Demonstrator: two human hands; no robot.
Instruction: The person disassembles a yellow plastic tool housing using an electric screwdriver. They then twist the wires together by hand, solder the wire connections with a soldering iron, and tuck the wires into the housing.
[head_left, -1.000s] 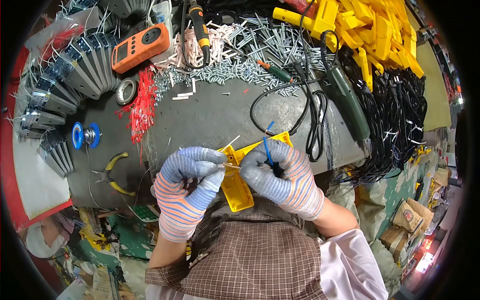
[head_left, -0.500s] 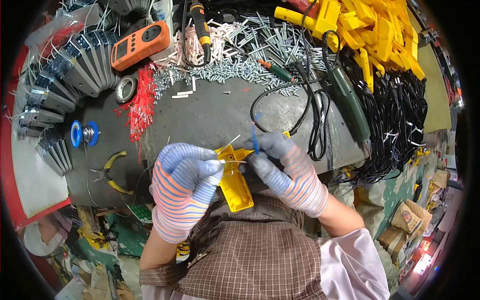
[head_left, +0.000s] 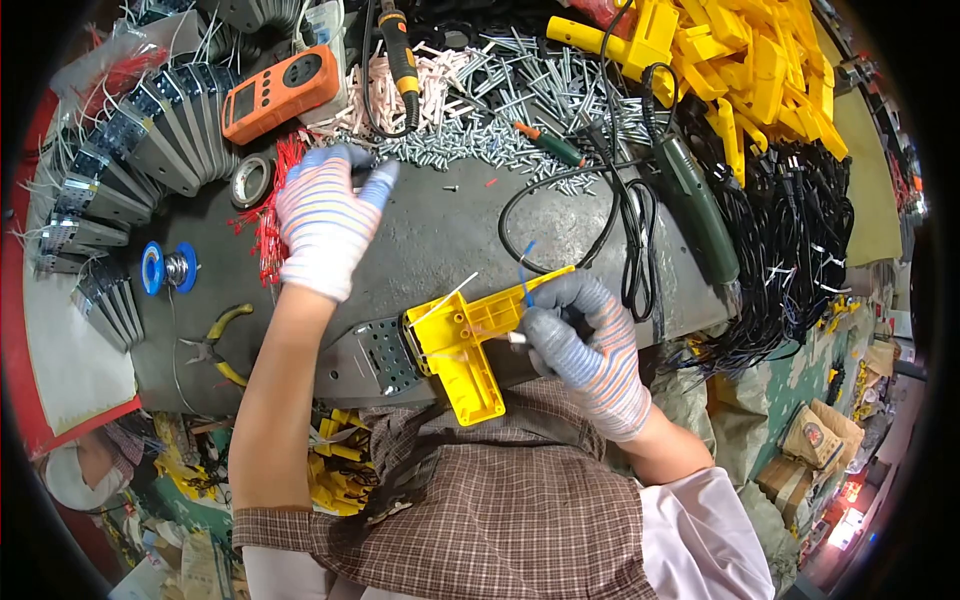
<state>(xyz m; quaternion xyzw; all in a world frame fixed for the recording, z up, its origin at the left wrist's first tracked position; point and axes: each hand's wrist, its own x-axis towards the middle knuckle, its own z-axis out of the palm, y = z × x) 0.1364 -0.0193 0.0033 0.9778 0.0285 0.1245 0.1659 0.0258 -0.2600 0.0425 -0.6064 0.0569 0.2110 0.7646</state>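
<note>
My left hand (head_left: 328, 215), in a striped knit glove, reaches over the back left of the bench. Its thumb and fingers are apart, close to the bundle of red-tipped wires (head_left: 268, 240) and the heap of small metal screws (head_left: 430, 147). In front of my body lies a yellow plastic housing (head_left: 465, 370) with its hollow side up. A perforated metal plate (head_left: 388, 362) projects from its left end, and white wires (head_left: 455, 292) stick out of it. My right hand (head_left: 590, 345), gloved too, pinches a blue wire (head_left: 526, 265) above the housing's handle.
Pliers (head_left: 225, 345), a solder spool (head_left: 168, 267) and a tape roll (head_left: 252, 181) lie on the left. An orange meter (head_left: 282, 93) stands behind them. A green electric screwdriver (head_left: 697, 205), black cables (head_left: 800, 230) and yellow housings (head_left: 760, 60) fill the right side.
My left hand has let go at the housing and moved up and left to the parts heap, uncovering the metal plate. My right hand stays near the housing with the blue wire, slightly lower.
</note>
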